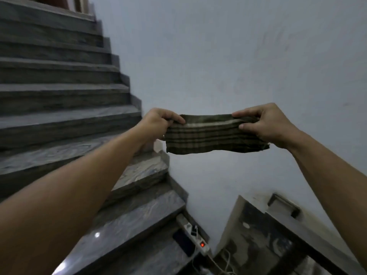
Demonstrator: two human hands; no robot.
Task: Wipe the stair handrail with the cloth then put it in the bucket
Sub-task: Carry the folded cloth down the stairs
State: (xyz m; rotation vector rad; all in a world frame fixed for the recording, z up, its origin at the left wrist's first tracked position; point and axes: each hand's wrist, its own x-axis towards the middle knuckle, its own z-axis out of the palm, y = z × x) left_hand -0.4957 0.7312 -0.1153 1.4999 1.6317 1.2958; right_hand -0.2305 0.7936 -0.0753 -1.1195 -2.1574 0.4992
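Note:
A dark green checked cloth, folded into a band, is stretched level in the air in front of the pale wall. My left hand pinches its left end and my right hand pinches its right end, both arms held out. No handrail and no bucket show in this view.
Grey marble stairs climb on the left beside the pale wall. On a low step lie a white power strip with a red light, a dark phone and cables. A dark stone ledge sits at the lower right.

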